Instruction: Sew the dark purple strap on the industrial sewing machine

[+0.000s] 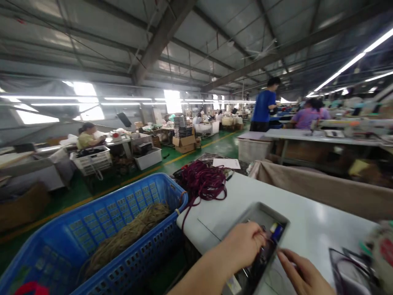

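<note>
I see the left hand (244, 246) reaching into a shallow grey metal tray (260, 215) on the white surface (307, 221), grip pinched on something thin, probably a dark cord; too blurred to confirm. The right hand (299, 272) sits just right of the tray, fingers spread, touching its near edge. A small blue-and-yellow item (276, 230) lies in the tray just beyond the left grip. A maroon cord bundle (202, 180) lies further out. A blue plastic crate (101, 229) of tan fibre sits left.
</note>
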`<action>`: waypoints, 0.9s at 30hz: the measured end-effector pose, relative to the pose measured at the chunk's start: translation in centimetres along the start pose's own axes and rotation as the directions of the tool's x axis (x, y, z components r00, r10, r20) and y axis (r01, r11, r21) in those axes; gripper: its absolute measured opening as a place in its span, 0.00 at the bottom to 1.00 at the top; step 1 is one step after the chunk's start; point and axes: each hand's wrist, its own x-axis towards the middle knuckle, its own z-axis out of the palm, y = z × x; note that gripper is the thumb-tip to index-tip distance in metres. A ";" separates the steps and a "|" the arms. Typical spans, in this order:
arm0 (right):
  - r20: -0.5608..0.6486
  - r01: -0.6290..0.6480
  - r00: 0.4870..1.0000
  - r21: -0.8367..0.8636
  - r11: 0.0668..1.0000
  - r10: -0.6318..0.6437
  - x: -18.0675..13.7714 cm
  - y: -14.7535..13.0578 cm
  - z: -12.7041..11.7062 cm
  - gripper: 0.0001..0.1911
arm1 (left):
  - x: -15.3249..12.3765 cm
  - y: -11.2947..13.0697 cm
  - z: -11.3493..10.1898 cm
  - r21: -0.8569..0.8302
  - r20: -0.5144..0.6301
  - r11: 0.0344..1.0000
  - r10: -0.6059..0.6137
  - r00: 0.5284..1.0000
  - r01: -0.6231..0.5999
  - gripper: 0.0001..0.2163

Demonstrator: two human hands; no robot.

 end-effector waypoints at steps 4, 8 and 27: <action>-0.089 -0.020 0.996 -0.078 0.997 0.013 -1.7 -3.3 -0.2 0.25 | -0.2 0.2 -0.2 0.042 0.000 0.999 0.015 1.000 -0.015 0.10; 0.033 -0.127 0.990 -0.150 0.980 0.134 -3.3 -5.3 0.1 0.21 | -0.2 0.3 -0.5 0.062 0.039 0.998 0.019 0.999 -0.021 0.09; 0.111 -0.201 0.934 -0.625 0.755 0.340 -3.2 -8.3 0.6 0.13 | 0.1 -0.6 -0.2 0.054 0.040 0.998 0.023 0.999 -0.026 0.12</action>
